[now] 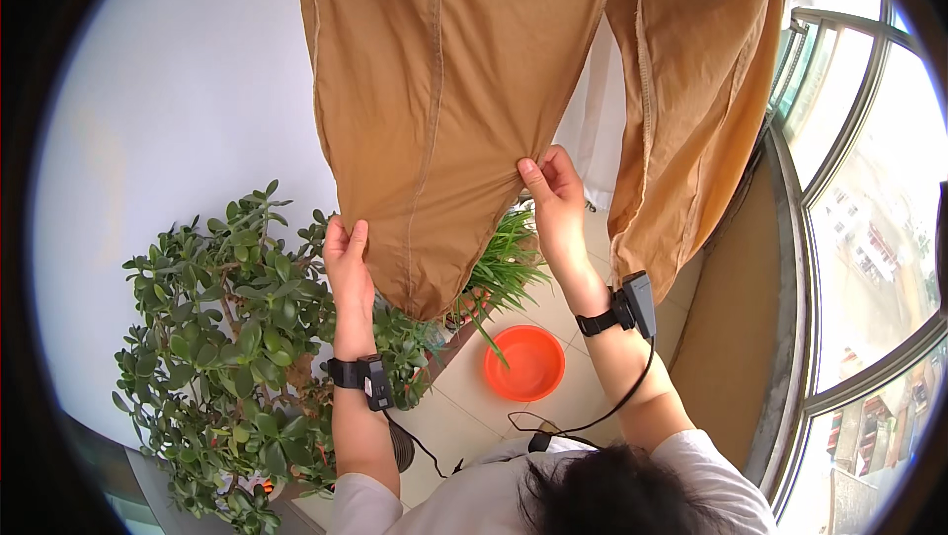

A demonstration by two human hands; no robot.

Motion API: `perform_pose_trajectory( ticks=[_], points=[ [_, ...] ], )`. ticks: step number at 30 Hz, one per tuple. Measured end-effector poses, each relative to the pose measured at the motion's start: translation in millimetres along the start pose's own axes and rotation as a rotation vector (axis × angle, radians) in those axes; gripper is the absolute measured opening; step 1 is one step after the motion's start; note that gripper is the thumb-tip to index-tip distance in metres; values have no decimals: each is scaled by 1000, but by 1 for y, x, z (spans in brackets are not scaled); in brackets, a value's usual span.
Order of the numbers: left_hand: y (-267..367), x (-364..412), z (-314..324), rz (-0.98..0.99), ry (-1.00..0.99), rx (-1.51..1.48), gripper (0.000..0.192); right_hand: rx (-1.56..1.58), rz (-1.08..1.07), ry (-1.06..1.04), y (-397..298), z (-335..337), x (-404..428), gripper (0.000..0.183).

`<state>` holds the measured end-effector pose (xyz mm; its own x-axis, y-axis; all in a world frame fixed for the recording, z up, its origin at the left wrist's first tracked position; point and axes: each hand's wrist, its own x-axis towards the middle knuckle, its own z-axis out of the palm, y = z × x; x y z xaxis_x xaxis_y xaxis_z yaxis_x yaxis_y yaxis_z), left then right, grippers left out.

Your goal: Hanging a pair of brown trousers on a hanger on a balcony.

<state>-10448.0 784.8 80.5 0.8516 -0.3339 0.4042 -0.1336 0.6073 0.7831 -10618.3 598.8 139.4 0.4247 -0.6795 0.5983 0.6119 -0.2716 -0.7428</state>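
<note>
Brown trousers (474,76) hang in front of me with raw seams showing on the outside, their top beyond the view's upper edge. My left hand (346,257) pinches the left edge of the nearer leg low down, between thumb and fingers. Higher up on that same leg, my right hand (552,187) grips the opposite edge, and creases run across the cloth from its fingertips. The other trouser leg (685,120) hangs loose to the right, beyond my right wrist. Each wrist carries a strapped black device with a cable.
A bushy jade plant (244,328) stands left by the white wall (178,91). Grassy green leaves (511,261) grow behind the trouser hem. On the tiled floor (459,394) sits an orange plastic basin (524,363). White cloth (592,120) hangs behind, and curved-looking windows (874,224) line the right.
</note>
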Motion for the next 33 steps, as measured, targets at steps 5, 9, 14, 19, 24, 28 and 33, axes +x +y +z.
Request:
perform_pose_trajectory(
  ticks=[5, 9, 14, 19, 24, 28, 33],
  points=[
    [-26, -31, -3, -92, -125, 192, 36, -223, 38, -120, 18, 13, -32, 15],
    [-40, -28, -28, -228, -22, 234, 25, -212, 210, -128, 47, -18, -35, 13],
    [-60, -44, -20, -230, -116, 176, 29, -102, 256, -60, 56, -26, -47, 19],
    [-90, -74, -30, -386, -170, 356, 33, -445, 208, -322, 92, -33, -86, 17],
    [-97, -82, -32, -361, -70, 417, 27, -389, 384, -193, 99, -40, -95, 11],
    [-96, -94, -26, -412, -196, 472, 26, -209, 408, -110, 102, -32, -108, 12],
    [-102, -101, -33, -486, -138, 483, 32, -601, 528, -302, 107, -49, -116, 16]
  ],
)
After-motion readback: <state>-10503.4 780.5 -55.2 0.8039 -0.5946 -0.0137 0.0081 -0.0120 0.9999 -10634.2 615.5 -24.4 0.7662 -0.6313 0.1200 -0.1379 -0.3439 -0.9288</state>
